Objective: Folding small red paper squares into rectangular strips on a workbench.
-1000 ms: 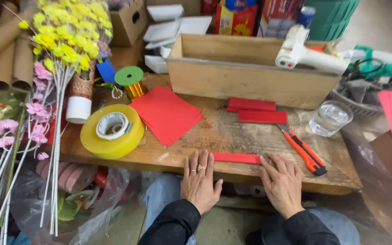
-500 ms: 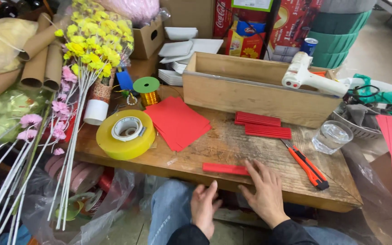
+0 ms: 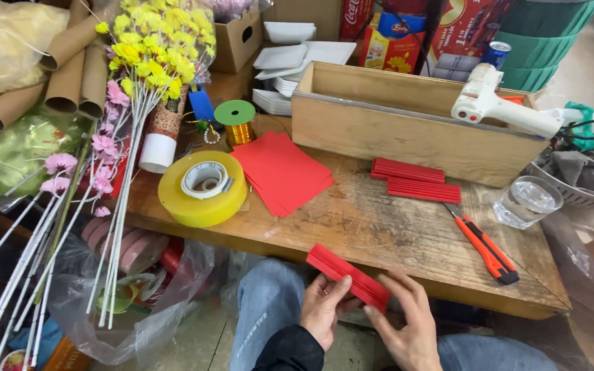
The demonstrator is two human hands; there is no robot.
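We lifted the folded red paper strip (image 3: 349, 277) off the wooden table (image 3: 393, 227). Our left hand (image 3: 324, 312) and right hand (image 3: 407, 323) pinched it just past the table's front edge. We needed tight, even folds.

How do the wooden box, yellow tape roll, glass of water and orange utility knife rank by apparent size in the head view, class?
1. wooden box, clearly largest.
2. yellow tape roll.
3. orange utility knife and glass of water: the knife is longer but thin, the glass wider; too alike to rank.
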